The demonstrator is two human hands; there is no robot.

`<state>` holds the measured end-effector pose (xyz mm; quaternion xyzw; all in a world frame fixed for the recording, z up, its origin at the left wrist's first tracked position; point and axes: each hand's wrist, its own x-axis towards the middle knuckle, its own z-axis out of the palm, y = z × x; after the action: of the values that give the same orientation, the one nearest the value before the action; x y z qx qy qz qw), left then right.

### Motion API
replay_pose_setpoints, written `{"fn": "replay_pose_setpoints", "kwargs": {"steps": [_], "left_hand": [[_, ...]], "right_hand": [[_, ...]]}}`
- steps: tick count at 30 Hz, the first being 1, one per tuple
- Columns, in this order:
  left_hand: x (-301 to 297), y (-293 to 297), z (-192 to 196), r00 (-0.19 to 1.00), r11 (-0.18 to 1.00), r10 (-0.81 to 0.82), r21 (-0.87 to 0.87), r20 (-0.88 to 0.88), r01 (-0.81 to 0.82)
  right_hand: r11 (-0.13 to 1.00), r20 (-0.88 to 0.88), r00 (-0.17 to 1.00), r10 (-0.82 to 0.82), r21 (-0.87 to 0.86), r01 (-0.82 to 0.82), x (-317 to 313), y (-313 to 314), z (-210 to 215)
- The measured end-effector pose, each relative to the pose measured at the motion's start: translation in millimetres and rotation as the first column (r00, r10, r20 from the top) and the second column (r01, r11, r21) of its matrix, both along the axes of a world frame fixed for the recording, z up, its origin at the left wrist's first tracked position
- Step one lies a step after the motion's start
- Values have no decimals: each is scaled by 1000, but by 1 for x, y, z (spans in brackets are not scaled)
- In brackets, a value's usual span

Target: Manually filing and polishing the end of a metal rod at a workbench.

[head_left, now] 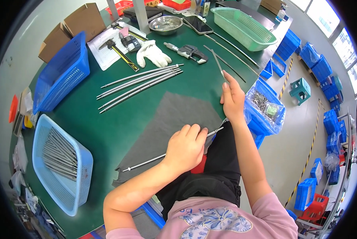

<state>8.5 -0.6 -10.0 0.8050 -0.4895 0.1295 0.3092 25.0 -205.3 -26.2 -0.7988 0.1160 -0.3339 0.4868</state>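
Note:
My left hand [186, 146] is closed around a slim silver metal rod [144, 162], its far left end over a dark grey cloth [168, 115] at the table's edge. The rod's other end sticks out past my fingers, over my lap. To the right, my right hand [232, 97] pinches a long, narrow grey metal tool [218, 63], pointing up and away; its exact kind is not clear. Beyond the cloth lie several similar silver rods [140, 84], side by side. Near the right hand, a thin dark rod [230, 68] rests on the green table.
A light blue basket [86, 171] holds many rods at the left, with a blue basket [61, 79] behind. Farther back are calipers [122, 55], a white glove [152, 55], a micrometer [188, 51], a phone [197, 24] and a green basket [242, 34]. A blue bin [262, 123] stands right.

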Motion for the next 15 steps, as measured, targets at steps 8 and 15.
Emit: {"fn": "replay_pose_setpoints", "kwargs": {"steps": [8, 15], "left_hand": [[-6, -1, -4, 999, 1000, -10, 13, 47, 9], [-2, -7, 0, 998, 1000, -13, 14, 68, 12]], "right_hand": [[996, 90, 996, 1, -87, 6, 0, -2, -11], [997, 85, 996, -19, -73, 25, 2, 0, -5]]}}
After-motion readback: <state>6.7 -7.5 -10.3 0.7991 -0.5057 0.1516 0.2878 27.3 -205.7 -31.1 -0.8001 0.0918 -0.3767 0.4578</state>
